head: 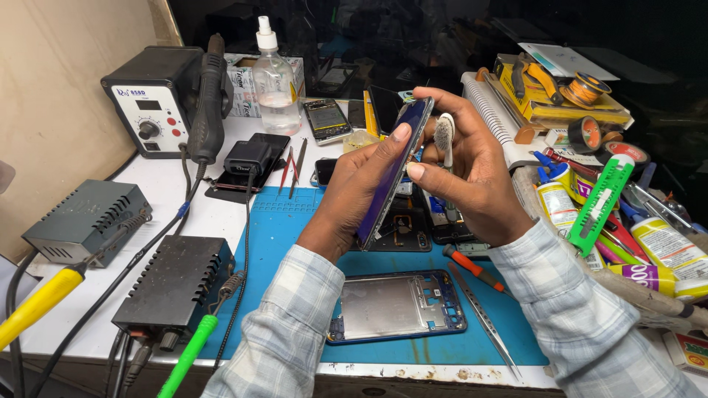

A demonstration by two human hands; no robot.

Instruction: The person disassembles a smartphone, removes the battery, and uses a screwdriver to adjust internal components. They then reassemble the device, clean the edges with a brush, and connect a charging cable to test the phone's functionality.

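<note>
My left hand [354, 193] grips a dark blue phone body [394, 166], held on edge and tilted up over the blue work mat [284, 228]. My right hand [472, 173] steadies the phone's top corner with the fingertips and holds a small worn brush [445, 136], bristles up, beside the phone. A blue phone frame with a silver plate [398, 306] lies flat on the mat below my forearms. Under the hands rest other opened phone parts [402, 230].
A hot-air station [158, 103], two power boxes [88, 221] [175, 284], a clear bottle [275, 81] and a phone [327, 120] stand at left and back. Tweezers [483, 320] and a red screwdriver [473, 268] lie on the mat. Glue tubes and tools [612, 221] crowd the right.
</note>
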